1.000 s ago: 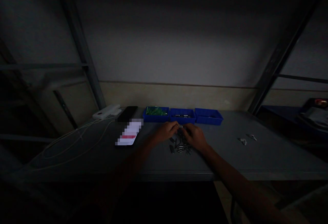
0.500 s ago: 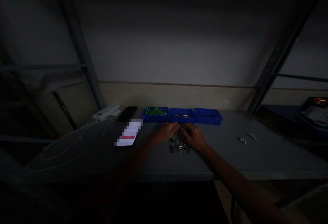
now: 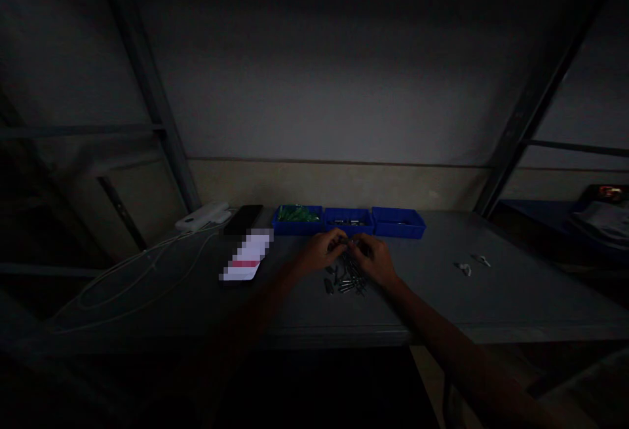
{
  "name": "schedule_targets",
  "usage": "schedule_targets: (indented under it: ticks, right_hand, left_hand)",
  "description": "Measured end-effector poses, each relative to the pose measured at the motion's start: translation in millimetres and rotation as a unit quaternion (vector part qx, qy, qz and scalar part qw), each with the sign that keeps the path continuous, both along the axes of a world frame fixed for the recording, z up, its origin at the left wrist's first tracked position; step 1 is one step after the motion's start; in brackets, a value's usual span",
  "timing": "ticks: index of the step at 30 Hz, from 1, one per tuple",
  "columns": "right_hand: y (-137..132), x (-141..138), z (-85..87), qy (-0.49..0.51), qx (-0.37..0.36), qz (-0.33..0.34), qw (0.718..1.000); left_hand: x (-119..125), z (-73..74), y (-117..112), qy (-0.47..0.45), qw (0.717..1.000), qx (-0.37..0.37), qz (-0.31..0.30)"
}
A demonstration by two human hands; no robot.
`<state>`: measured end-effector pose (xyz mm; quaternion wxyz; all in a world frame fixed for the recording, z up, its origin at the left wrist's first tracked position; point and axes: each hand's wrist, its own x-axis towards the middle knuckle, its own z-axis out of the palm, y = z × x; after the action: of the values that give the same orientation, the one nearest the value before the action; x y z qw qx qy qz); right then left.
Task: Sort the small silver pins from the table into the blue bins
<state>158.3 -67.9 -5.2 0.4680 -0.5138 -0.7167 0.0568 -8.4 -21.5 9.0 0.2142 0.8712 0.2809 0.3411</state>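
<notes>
My left hand (image 3: 318, 252) and my right hand (image 3: 374, 259) meet over a small heap of metal screws (image 3: 344, 279) on the grey table (image 3: 491, 298). Both have their fingers curled and pinched together around a small metal piece between the fingertips; the dim light hides what it is. Just behind the hands stand three blue trays in a row: the left tray (image 3: 297, 219) holds green pieces, the middle tray (image 3: 350, 221) holds metal parts, and the contents of the right tray (image 3: 399, 222) are too dark to make out.
A phone with a lit screen (image 3: 246, 257) lies left of the hands, with a dark phone (image 3: 244, 218) and a white charger block (image 3: 202, 215) with cables (image 3: 132, 278) behind it. Two small pale pieces (image 3: 470, 264) lie to the right. Metal rack posts flank the table.
Both hands have lifted slightly and drawn closer together above the screws, fingertips now touching. Nothing else on the table has moved.
</notes>
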Motion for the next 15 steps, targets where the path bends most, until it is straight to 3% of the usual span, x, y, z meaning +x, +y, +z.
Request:
schedule_targets:
  ticks: [15]
  right_hand:
    - [-2.5,-1.3,0.0,-0.055,0.045,-0.072,0.995]
  left_hand:
    - [3.0,-0.7,3.0,-0.014,1.0,0.013,0.019]
